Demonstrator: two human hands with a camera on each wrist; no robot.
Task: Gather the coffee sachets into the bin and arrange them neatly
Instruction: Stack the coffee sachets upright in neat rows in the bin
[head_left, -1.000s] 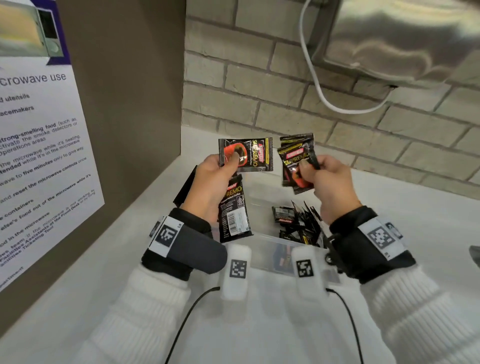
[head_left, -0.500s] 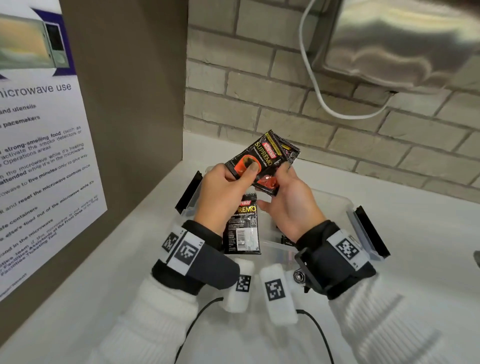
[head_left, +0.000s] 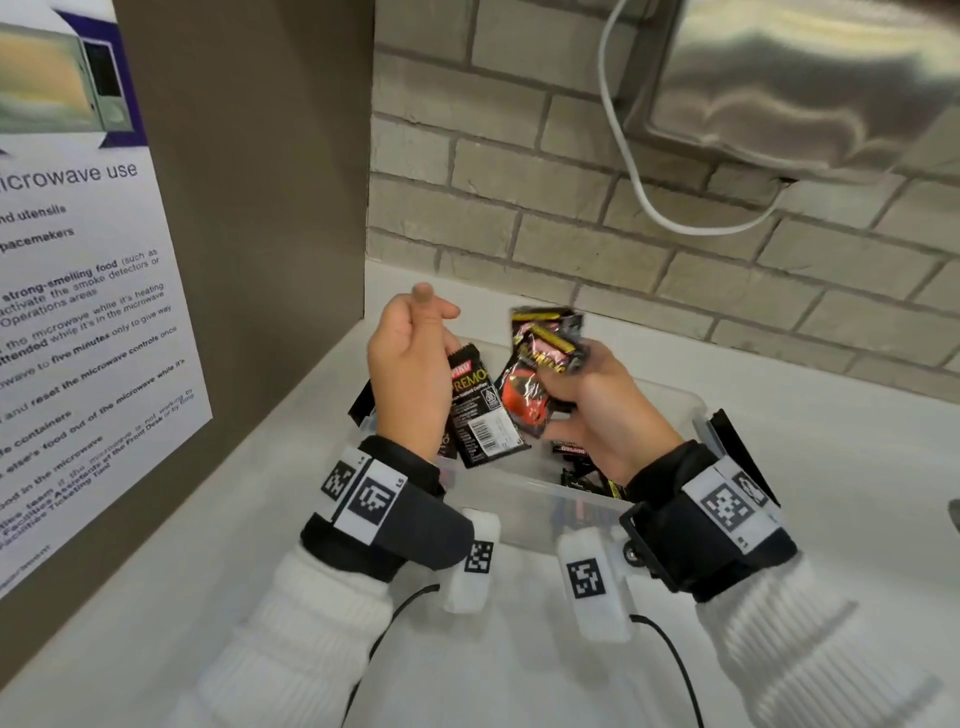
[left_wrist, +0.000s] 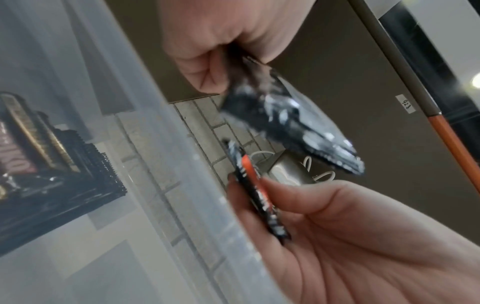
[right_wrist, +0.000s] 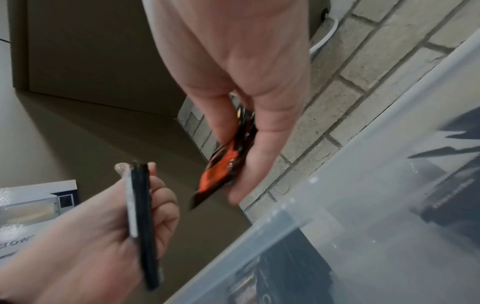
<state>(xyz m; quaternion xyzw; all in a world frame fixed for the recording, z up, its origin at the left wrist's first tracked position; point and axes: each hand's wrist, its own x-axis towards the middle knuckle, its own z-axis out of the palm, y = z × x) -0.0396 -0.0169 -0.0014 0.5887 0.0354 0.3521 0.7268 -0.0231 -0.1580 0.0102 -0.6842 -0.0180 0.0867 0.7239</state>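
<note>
Sachets (head_left: 540, 374) mid-sort above bin (head_left: 670, 410)
Left hand (head_left: 410, 374) pinching flat stack (head_left: 475, 410), right hand (head_left: 602, 410) clutching several; next: square both, lower into bin.

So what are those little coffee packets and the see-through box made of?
The coffee packets look like thin shiny foil-plastic film: they crinkle and glint in the right hand. The box seems frosted clear plastic, since packets show hazily through its wall.

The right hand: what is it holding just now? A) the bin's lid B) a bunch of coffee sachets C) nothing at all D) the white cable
B: the right hand grips several black-and-red coffee sachets above the clear bin.
</note>
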